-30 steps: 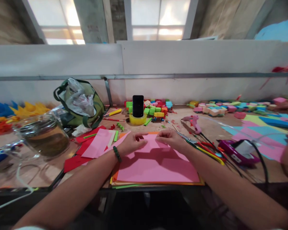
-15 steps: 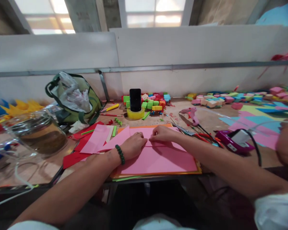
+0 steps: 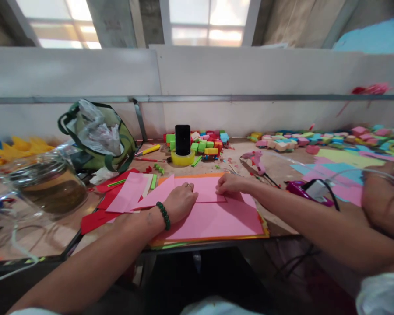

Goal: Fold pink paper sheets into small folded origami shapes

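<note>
On a stack of coloured sheets lies a large pink paper [image 3: 219, 221], with a smaller pink paper [image 3: 205, 190] on top of it. My left hand [image 3: 182, 202], wearing a ring and a green bead bracelet, presses on the smaller sheet with its fingers bent and close together. Toward that sheet's right end, my right hand [image 3: 230, 183] is closed, its fingertips pinched against the paper. A loose pink piece [image 3: 128, 192] lies over red paper [image 3: 95, 222] to the left.
Behind the paper, a phone [image 3: 183, 139] stands in a yellow tape roll [image 3: 183, 158], near small coloured blocks [image 3: 210, 144]. A pink glue gun [image 3: 258, 161] and a purple power strip [image 3: 307, 192] lie right. Left are a green bag [image 3: 126, 142] and a jar [image 3: 49, 188]. Another person's arm [image 3: 379, 197] reaches in.
My right hand has slid right along the smaller pink sheet, away from my left hand. My left hand stays about where it was. The other person's arm at right shows more.
</note>
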{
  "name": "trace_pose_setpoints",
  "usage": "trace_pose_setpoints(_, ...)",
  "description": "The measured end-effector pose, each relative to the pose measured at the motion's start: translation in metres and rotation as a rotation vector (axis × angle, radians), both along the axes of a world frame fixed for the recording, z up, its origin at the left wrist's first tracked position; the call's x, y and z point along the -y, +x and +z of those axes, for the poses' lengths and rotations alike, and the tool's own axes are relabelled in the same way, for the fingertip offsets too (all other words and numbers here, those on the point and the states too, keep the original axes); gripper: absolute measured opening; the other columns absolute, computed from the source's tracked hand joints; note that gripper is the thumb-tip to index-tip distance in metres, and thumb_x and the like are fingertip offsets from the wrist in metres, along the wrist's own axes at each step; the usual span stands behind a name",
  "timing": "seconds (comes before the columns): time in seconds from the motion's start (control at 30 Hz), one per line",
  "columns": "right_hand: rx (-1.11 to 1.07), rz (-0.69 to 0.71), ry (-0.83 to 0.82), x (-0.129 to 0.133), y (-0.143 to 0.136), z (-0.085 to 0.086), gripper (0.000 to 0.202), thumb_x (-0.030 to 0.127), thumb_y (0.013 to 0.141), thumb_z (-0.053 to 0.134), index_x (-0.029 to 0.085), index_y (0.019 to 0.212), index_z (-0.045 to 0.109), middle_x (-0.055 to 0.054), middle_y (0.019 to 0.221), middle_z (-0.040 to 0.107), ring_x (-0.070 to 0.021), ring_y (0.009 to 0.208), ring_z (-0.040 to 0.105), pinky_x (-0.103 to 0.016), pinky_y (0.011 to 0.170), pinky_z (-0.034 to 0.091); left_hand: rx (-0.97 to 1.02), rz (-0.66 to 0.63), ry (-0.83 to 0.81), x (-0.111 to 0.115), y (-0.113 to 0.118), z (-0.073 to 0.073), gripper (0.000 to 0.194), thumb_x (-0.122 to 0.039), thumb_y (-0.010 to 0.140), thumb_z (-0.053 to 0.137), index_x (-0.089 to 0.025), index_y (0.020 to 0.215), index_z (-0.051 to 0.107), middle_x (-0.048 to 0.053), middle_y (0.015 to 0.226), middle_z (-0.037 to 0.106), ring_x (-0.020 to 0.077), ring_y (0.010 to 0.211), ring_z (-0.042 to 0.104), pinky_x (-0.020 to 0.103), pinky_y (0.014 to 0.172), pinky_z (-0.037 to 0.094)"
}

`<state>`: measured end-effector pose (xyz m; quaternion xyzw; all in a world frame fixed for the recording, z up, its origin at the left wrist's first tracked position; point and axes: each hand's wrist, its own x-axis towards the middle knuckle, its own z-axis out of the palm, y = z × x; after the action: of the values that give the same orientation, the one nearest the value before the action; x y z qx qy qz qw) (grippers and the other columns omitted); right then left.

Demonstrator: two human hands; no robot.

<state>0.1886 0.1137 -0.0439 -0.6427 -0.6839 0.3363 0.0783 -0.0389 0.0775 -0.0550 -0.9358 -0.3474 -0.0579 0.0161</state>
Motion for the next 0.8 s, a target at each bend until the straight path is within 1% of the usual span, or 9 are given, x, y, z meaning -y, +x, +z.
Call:
trace_pose_setpoints(0.1, 0.02, 0.004, 0.02, 0.006, 0.01, 0.004, 0.02, 0.028, 0.062, 0.067, 0.017, 0.049, 0.056, 0.006, 0.041, 0.044, -0.0075, 0.041, 0.037, -0.021, 0.041, 0.028, 0.011, 0.011, 0.017, 0.0, 0.0, -0.001, 0.033, -0.016, 0.093, 0.035, -0.009, 0.091, 0.067, 0.017, 0.092, 0.06, 0.0253, 0.085, 0.054, 0.038, 0.075, 0.046)
trace_pose_setpoints(0.2, 0.058, 0.04, 0.068, 0.005, 0.009, 0.011, 0.019, 0.025, 0.061, 0.069, 0.016, 0.048, 0.057, 0.005, 0.042, 0.047, -0.0084, 0.044, 0.041, -0.021, 0.043, 0.029, 0.031, 0.026, 0.022, -0.001, -0.001, -0.004, 0.032, -0.017, 0.093, 0.037, -0.011, 0.091, 0.068, 0.015, 0.09, 0.061, 0.0237, 0.084, 0.056, 0.036, 0.075, 0.047)
trace_pose_setpoints(0.3, 0.082, 0.092, 0.118, 0.001, -0.008, 0.014, 0.014, 0.023, 0.059, 0.072, 0.016, 0.052, 0.062, 0.004, 0.044, 0.051, -0.0093, 0.048, 0.046, -0.021, 0.045, 0.031, 0.05, 0.046, 0.011, -0.003, -0.002, -0.007, 0.029, -0.019, 0.092, 0.04, -0.013, 0.087, 0.069, 0.013, 0.091, 0.062, 0.0222, 0.086, 0.056, 0.034, 0.079, 0.047)
trace_pose_setpoints(0.4, 0.063, 0.136, 0.108, -0.001, -0.032, 0.01, 0.014, 0.03, 0.065, 0.073, 0.017, 0.065, 0.068, 0.005, 0.049, 0.056, -0.0097, 0.051, 0.051, -0.02, 0.048, 0.036, 0.057, 0.065, 0.002, -0.002, -0.002, -0.007, 0.029, -0.018, 0.091, 0.041, -0.013, 0.084, 0.069, 0.013, 0.091, 0.063, 0.0216, 0.087, 0.057, 0.033, 0.08, 0.047)
trace_pose_setpoints(0.5, 0.067, 0.155, 0.03, -0.002, -0.044, 0.002, 0.018, 0.033, 0.073, 0.069, 0.016, 0.07, 0.068, 0.006, 0.047, 0.054, -0.0096, 0.047, 0.051, -0.021, 0.048, 0.04, 0.047, 0.071, 0.002, 0.001, 0.0, -0.005, 0.031, -0.016, 0.09, 0.038, -0.012, 0.086, 0.068, 0.014, 0.091, 0.063, 0.022, 0.085, 0.057, 0.034, 0.077, 0.047)
trace_pose_setpoints(0.57, 0.088, 0.16, -0.018, -0.001, -0.04, 0.001, 0.02, 0.033, 0.08, 0.066, 0.014, 0.077, 0.066, 0.004, 0.056, 0.059, -0.0095, 0.05, 0.055, -0.022, 0.051, 0.045, 0.02, 0.076, 0.01, 0.002, 0.001, -0.003, 0.032, -0.016, 0.091, 0.037, -0.012, 0.086, 0.068, 0.014, 0.091, 0.063, 0.0226, 0.083, 0.057, 0.035, 0.075, 0.046)
trace_pose_setpoints(0.63, 0.114, 0.16, -0.044, 0.001, -0.029, 0.002, 0.022, 0.034, 0.087, 0.06, 0.012, 0.089, 0.064, 0.0, 0.076, 0.064, -0.0109, 0.062, 0.06, -0.026, 0.059, 0.051, -0.01, 0.079, 0.022, 0.004, 0.002, -0.001, 0.034, -0.017, 0.092, 0.035, -0.011, 0.085, 0.068, 0.015, 0.091, 0.063, 0.0231, 0.083, 0.057, 0.036, 0.075, 0.046)
trace_pose_setpoints(0.7, 0.135, 0.153, -0.047, 0.004, -0.012, 0.004, 0.024, 0.034, 0.091, 0.056, 0.012, 0.098, 0.062, -0.003, 0.091, 0.065, -0.0129, 0.073, 0.062, -0.03, 0.065, 0.053, -0.018, 0.08, 0.026, 0.005, 0.002, 0.001, 0.036, -0.016, 0.092, 0.033, -0.011, 0.084, 0.068, 0.015, 0.09, 0.063, 0.0231, 0.082, 0.057, 0.036, 0.075, 0.046)
trace_pose_setpoints(0.8, 0.146, 0.126, -0.003, 0.012, 0.008, 0.007, 0.021, 0.033, 0.087, 0.061, 0.013, 0.091, 0.064, -0.001, 0.081, 0.066, -0.0121, 0.068, 0.061, -0.025, 0.061, 0.05, -0.003, 0.083, 0.023, 0.007, 0.002, 0.002, 0.037, -0.013, 0.092, 0.032, -0.011, 0.083, 0.068, 0.015, 0.088, 0.063, 0.0221, 0.08, 0.056, 0.035, 0.074, 0.045)
